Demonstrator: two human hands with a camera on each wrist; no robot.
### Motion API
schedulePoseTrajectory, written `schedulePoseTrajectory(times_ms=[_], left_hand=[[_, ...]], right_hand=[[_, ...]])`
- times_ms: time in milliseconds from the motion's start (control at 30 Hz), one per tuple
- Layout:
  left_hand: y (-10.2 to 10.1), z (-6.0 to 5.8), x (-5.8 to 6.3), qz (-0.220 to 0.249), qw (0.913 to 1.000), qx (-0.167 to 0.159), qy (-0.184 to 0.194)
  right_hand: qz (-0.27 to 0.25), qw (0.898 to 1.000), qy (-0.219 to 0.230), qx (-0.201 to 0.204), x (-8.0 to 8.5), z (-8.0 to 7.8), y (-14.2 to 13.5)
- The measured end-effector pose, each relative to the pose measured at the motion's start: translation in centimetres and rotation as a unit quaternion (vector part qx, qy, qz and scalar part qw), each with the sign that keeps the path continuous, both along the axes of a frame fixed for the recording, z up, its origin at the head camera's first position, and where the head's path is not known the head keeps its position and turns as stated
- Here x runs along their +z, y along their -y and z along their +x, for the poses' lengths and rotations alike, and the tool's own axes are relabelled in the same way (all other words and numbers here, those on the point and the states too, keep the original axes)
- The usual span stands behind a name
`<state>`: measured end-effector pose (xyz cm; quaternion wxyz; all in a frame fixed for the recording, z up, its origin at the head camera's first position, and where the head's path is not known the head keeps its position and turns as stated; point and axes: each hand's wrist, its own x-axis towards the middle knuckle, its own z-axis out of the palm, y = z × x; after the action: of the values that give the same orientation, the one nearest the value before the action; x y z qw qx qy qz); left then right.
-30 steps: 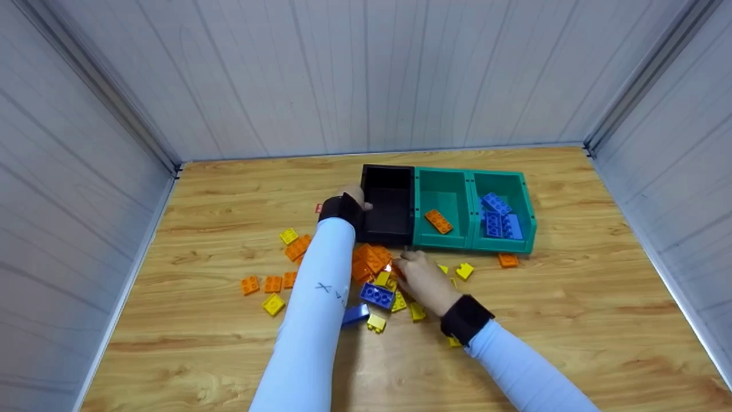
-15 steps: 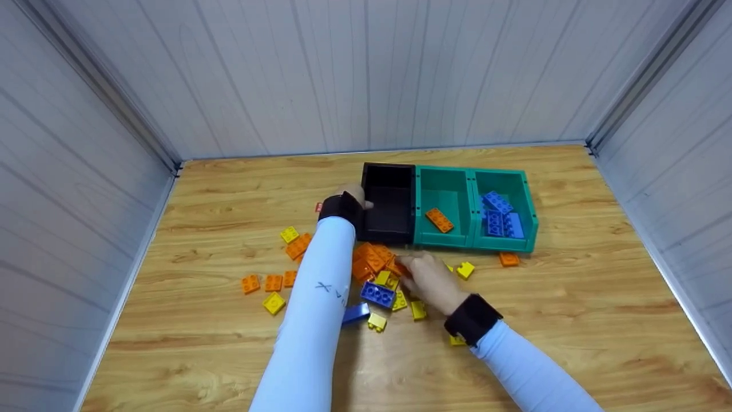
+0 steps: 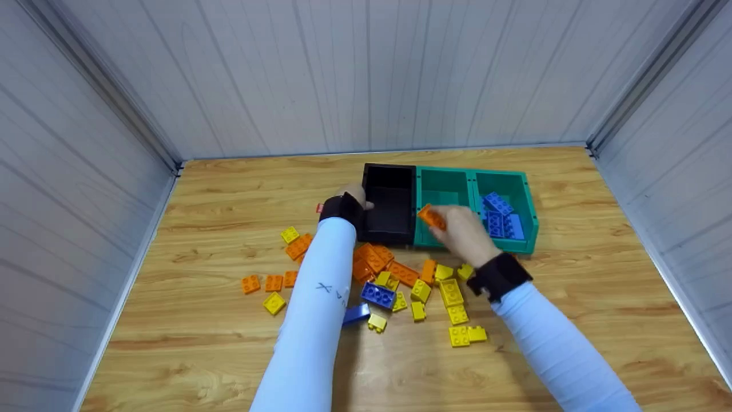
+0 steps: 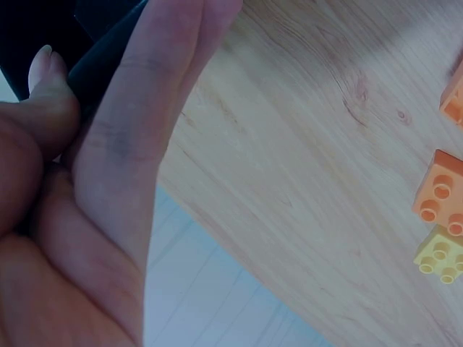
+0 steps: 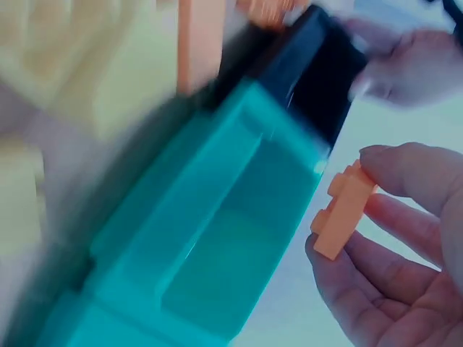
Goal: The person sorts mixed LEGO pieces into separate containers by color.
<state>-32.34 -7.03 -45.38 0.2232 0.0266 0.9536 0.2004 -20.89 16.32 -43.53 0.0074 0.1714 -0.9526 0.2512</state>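
Observation:
My left hand [image 3: 355,194] grips the left wall of the black bin [image 3: 392,220], thumb inside and fingers outside in the left wrist view. Over the middle green bin [image 3: 445,182], my right hand [image 3: 466,232] pinches an orange toy brick [image 3: 432,217] between thumb and fingertips. The brick's studs show in the right wrist view, where that brick [image 5: 343,217] is apart from the bin walls. The right hand hides part of the middle bin's floor. Several blue bricks [image 3: 496,203] lie in the right green bin [image 3: 529,229].
In front of the bins lies a mixed pile with orange bricks [image 3: 372,257], yellow bricks [image 3: 450,293] and a blue brick [image 3: 377,294]. More orange bricks [image 3: 273,282] are scattered left of my left sleeve. Pale panel walls [image 3: 366,80] enclose the table on three sides.
My right hand has risen from the pile with an orange brick and moved up and right over the middle bin. Yellow bricks beneath it are now uncovered. The left hand stays put.

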Motion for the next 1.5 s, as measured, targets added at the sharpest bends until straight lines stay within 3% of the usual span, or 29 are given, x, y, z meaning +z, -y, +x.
schedulePoseTrajectory(times_ms=[33, 67, 133, 267, 300, 400, 433, 500, 567, 600, 667, 733, 800, 867, 900, 1000, 1033, 1100, 1167, 1233, 1400, 1500], left_hand=[[-0.1, -0.2, -0.2, -0.007, 0.9999, -0.008, -0.004], [0.0, -0.9, -1.3, -0.008, 0.9993, -0.019, -0.031], [0.1, -2.6, -3.4, -0.017, 0.9984, -0.037, -0.038], [0.1, -6.5, -10.1, -0.026, 0.9929, -0.060, -0.099], [0.1, -6.8, -10.3, -0.028, 0.9947, -0.059, -0.079], [-0.1, -7.1, -10.9, -0.023, 0.9949, -0.056, -0.081], [-0.2, -6.9, -10.7, -0.021, 0.9948, -0.057, -0.082], [-0.3, -6.2, -9.4, -0.018, 0.9970, -0.057, -0.049], [-0.3, -5.8, -9.5, -0.017, 0.9932, -0.070, -0.091], [-0.4, -5.3, -8.8, -0.018, 0.9927, -0.072, -0.095], [-0.7, -3.9, -6.3, -0.024, 0.9959, -0.064, -0.059], [-0.9, -2.5, -4.4, -0.028, 0.9946, -0.063, -0.078], [-1.3, -1.3, -1.9, -0.042, 0.9972, -0.050, -0.036], [-1.1, -1.7, -2.7, -0.047, 0.9962, -0.054, -0.050], [-0.8, -2.5, -4.1, -0.049, 0.9948, -0.058, -0.068], [-0.2, -7.4, -10.9, -0.048, 0.9939, -0.061, -0.078], [-0.1, -7.2, -10.6, -0.046, 0.9943, -0.058, -0.077], [-0.2, -5.8, -8.5, -0.040, 0.9964, -0.044, -0.060], [-0.3, -3.0, -4.7, -0.030, 0.9982, -0.033, -0.041], [-0.5, 1.1, 0.8, -0.023, 0.9988, -0.027, -0.033], [0.0, 1.9, 0.9, 0.000, 0.9988, -0.020, -0.045], [0.2, 1.9, 0.6, 0.000, 0.9990, -0.012, -0.042]], right_hand=[[0.002, 1.000, 0.008, -0.010, 0.1, -0.6, -0.3], [0.004, 1.000, 0.016, -0.018, 0.0, -1.2, -0.6], [0.018, 0.999, 0.025, -0.029, -0.2, -2.3, -1.1], [0.041, 0.998, 0.038, -0.038, -1.2, -3.7, -1.5], [0.046, 0.997, 0.040, -0.038, -1.5, -4.0, -1.4], [0.052, 0.997, 0.049, -0.040, -2.3, -4.5, -1.3], [0.055, 0.996, 0.053, -0.042, -2.5, -4.6, -1.2], [0.062, 0.995, 0.062, -0.048, -2.9, -4.6, -1.2], [0.066, 0.994, 0.070, -0.052, -3.0, -4.5, -1.3], [0.068, 0.994, 0.072, -0.052, -3.0, -4.4, -1.4], [0.068, 0.994, 0.070, -0.051, -2.9, -4.3, -1.6], [0.061, 0.995, 0.061, -0.045, -2.3, -4.2, -2.0], [0.053, 0.997, 0.045, -0.038, -1.5, -4.1, -2.5], [0.048, 0.998, 0.030, -0.033, -0.5, -4.0, -3.0], [0.046, 0.998, 0.024, -0.032, 0.0, -4.0, -3.3], [0.045, 0.998, 0.013, -0.038, 1.5, -4.0, -4.6], [0.045, 0.998, 0.011, -0.041, 2.0, -4.0, -5.0], [0.041, 0.998, 0.007, -0.056, 2.6, -4.0, -6.1], [0.039, 0.996, 0.008, -0.075, 3.0, -4.1, -7.2], [0.039, 0.994, 0.006, -0.098, 3.1, -4.2, -8.6], [0.046, 0.983, -0.001, -0.177, 2.0, -4.6, -12.4], [0.040, 0.975, 0.033, -0.216, 0.5, -4.7, -14.4]])
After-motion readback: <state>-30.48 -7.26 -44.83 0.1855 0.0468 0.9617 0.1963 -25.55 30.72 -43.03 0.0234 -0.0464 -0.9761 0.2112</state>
